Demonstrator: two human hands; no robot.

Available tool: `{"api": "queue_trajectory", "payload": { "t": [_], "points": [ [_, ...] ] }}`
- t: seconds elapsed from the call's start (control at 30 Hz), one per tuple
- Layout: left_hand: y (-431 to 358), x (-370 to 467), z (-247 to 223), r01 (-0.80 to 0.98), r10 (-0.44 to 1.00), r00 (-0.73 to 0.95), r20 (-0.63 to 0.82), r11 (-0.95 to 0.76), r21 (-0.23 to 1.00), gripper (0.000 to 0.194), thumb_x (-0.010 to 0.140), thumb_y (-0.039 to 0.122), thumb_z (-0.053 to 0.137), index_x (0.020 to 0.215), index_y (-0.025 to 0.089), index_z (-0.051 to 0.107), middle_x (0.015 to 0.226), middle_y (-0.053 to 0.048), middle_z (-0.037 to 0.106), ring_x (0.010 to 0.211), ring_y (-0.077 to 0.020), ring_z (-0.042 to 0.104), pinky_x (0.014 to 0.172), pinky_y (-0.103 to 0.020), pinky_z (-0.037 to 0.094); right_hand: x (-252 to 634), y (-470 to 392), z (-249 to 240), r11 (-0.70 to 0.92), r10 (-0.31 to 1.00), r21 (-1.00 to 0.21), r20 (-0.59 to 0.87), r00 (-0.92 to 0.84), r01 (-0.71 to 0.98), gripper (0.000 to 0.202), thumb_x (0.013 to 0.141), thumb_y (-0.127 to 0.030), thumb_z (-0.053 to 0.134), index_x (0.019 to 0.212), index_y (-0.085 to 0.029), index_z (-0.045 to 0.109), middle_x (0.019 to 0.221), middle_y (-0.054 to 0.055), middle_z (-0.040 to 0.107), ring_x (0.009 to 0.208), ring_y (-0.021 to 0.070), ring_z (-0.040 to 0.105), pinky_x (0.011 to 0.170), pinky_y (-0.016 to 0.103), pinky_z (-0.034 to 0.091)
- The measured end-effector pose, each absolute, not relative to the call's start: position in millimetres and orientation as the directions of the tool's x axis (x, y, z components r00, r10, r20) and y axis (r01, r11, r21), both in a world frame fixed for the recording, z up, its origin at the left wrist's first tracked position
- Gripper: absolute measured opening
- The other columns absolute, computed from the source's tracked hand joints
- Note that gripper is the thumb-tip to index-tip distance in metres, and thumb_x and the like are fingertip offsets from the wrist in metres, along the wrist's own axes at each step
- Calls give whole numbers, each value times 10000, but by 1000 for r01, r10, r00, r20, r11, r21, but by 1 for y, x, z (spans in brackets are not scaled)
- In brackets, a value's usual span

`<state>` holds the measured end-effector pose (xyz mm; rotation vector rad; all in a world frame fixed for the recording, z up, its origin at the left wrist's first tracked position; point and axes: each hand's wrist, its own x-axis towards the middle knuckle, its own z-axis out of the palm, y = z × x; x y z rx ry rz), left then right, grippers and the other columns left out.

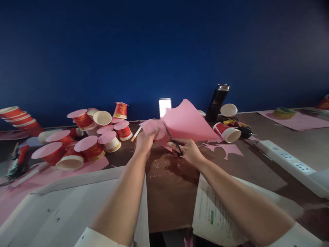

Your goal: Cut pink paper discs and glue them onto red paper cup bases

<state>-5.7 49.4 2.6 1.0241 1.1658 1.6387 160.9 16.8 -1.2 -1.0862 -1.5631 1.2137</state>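
A large sheet of pink paper [190, 120] is held up over the brown table [167, 199]. My left hand [146, 140] grips its left part, thumb on top, where a round outline shows on the paper. My right hand [189, 151] is closed around the handles of dark scissors [172, 137], whose blades point up and left, at the paper beside the outline. Pink offcuts [228, 149] lie to the right of my right hand. Small paper shreds are scattered on the table below both hands.
Red and white paper cups [88, 147], several topped with pink discs, crowd the left. At the right are a black flask [218, 103], a tipped cup [227, 132] and a white power strip [290, 164]. White sheets [84, 209] lie under my forearms. A blue wall stands behind.
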Motion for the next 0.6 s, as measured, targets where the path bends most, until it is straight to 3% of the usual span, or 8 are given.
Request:
{"api": "queue_trajectory", "payload": {
  "t": [0.27,0.6],
  "points": [
    [51,-4,2,-273,945,-316,81,-172,947,356,592,314,772,896,144,699,866,-70,717,778,-205,654,687,-301,500,159,16,-3,150,954,-988,134,-267,42,417,690,-529,715,748,-117,685,512,-36,480,479,75,411,470,234,285],
    [51,1,3,-435,948,-313,-66,-81,897,435,480,366,840,761,138,597,600,24,574,487,-71,483,463,-203,327,154,14,-1,83,970,-995,71,-231,47,537,622,-553,747,922,-108,733,553,-26,529,474,82,445,466,235,337]
  ]
}}
